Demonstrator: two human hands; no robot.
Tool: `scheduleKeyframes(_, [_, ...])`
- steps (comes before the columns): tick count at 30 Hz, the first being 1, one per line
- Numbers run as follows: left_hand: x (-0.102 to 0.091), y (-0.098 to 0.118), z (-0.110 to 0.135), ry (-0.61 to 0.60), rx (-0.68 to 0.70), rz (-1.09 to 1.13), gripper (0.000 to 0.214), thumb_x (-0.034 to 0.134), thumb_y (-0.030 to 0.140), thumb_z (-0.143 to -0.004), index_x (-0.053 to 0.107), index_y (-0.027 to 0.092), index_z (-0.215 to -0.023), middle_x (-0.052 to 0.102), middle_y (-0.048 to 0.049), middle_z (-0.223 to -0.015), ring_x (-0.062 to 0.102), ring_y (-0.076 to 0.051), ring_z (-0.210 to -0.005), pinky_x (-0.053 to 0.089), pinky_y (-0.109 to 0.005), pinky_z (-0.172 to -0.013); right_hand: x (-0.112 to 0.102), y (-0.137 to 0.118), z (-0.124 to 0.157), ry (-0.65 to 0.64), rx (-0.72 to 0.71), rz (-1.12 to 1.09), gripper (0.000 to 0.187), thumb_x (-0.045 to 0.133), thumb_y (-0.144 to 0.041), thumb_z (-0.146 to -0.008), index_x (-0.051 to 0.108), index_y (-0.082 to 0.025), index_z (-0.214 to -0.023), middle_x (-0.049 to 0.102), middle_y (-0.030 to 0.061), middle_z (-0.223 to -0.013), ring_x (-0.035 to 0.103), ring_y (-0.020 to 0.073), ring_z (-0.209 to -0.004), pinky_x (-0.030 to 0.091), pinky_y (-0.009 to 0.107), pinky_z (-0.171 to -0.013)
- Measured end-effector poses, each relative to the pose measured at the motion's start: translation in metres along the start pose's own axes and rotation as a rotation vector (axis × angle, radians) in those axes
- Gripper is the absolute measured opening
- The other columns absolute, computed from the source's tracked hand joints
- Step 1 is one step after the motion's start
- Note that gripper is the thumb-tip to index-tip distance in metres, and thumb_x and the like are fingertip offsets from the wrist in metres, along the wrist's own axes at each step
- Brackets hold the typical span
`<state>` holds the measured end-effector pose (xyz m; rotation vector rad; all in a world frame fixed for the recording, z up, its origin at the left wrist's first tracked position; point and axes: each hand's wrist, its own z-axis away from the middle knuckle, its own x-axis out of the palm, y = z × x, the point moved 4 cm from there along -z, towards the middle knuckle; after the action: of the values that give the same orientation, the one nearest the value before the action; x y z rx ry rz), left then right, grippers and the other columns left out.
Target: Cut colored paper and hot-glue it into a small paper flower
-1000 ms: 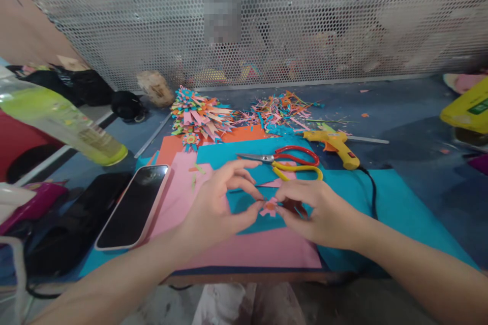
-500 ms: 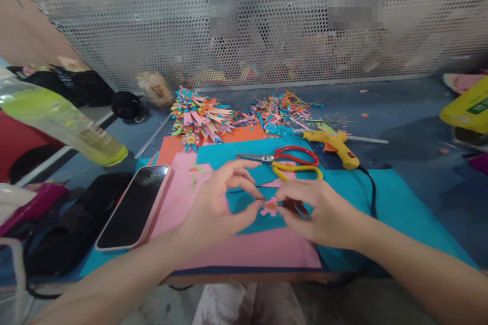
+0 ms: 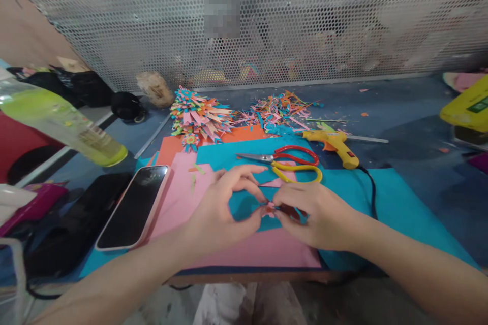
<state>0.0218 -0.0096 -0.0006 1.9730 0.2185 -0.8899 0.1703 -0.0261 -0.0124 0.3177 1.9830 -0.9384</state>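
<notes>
Between my fingertips is a small pink paper flower (image 3: 270, 208), partly hidden by them. My left hand (image 3: 229, 203) pinches its left side with thumb and forefinger. From the right, my right hand (image 3: 310, 210) pinches the opposite side. Both hands are held over sheets of blue paper (image 3: 244, 208) and pink paper (image 3: 251, 249). Just beyond them lie scissors (image 3: 282, 160) with one red and one yellow handle loop. A yellow glue gun (image 3: 331, 144) rests on its side behind my right hand.
A phone (image 3: 133, 208) lies left of my hands. Farther back stand a fringed paper piece (image 3: 200, 117) in many colours and a heap of paper strips (image 3: 282, 111). A bottle of yellow-green liquid (image 3: 64, 122) leans in at left. Perforated metal (image 3: 267, 25) walls the back.
My fingertips have drawn closer together around the paper flower, and its petals look more bunched and less visible. The left hand has shifted slightly to the right.
</notes>
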Motion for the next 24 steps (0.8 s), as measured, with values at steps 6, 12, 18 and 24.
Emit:
scheduleKeyframes(6, [0.0009, -0.0016, 0.0001, -0.005, -0.019, 0.011, 0.047, 0.059, 0.017, -0.067, 0.043, 0.022, -0.111, 0.067, -0.0004, -0.079, 0.056, -0.021, -0.096, 0.038, -0.04, -0.089, 0.0002, -0.0005, -0.0001, 0.005, -0.011, 0.018, 0.01, 0.047, -0.011, -0.075, 0.053, -0.016, -0.069, 0.055, 0.001, -0.065, 0.048, 0.0098, -0.059, 0.035, 0.021, -0.053])
scheduleKeyframes(12, [0.0021, -0.0014, 0.0006, -0.007, -0.013, 0.012, 0.048, 0.058, 0.015, -0.067, 0.042, 0.022, -0.111, 0.067, 0.0009, -0.078, 0.057, -0.02, -0.095, 0.037, -0.039, -0.088, 0.0, -0.002, 0.0, -0.017, -0.02, 0.037, 0.01, 0.047, -0.01, -0.076, 0.054, -0.016, -0.07, 0.056, 0.0016, -0.066, 0.05, 0.0104, -0.061, 0.035, 0.02, -0.053])
scheduleKeyframes(18, [0.0025, -0.0016, 0.0008, -0.002, 0.008, 0.007, 0.051, 0.058, 0.012, -0.065, 0.041, 0.024, -0.112, 0.067, 0.0027, -0.076, 0.058, -0.019, -0.093, 0.037, -0.038, -0.087, 0.0016, -0.0004, -0.0006, -0.033, -0.025, 0.051, 0.011, 0.045, -0.013, -0.078, 0.052, -0.017, -0.07, 0.054, 0.0013, -0.066, 0.049, 0.0104, -0.061, 0.035, 0.021, -0.055])
scheduleKeyframes(24, [0.0027, 0.0, 0.0004, 0.001, 0.018, -0.007, 0.052, 0.057, 0.011, -0.065, 0.041, 0.023, -0.113, 0.067, 0.0029, -0.075, 0.058, -0.019, -0.091, 0.037, -0.038, -0.087, 0.0009, -0.0004, -0.0002, -0.037, -0.016, 0.06, 0.01, 0.046, -0.013, -0.078, 0.052, -0.017, -0.069, 0.052, 0.0008, -0.065, 0.047, 0.0102, -0.059, 0.034, 0.021, -0.054])
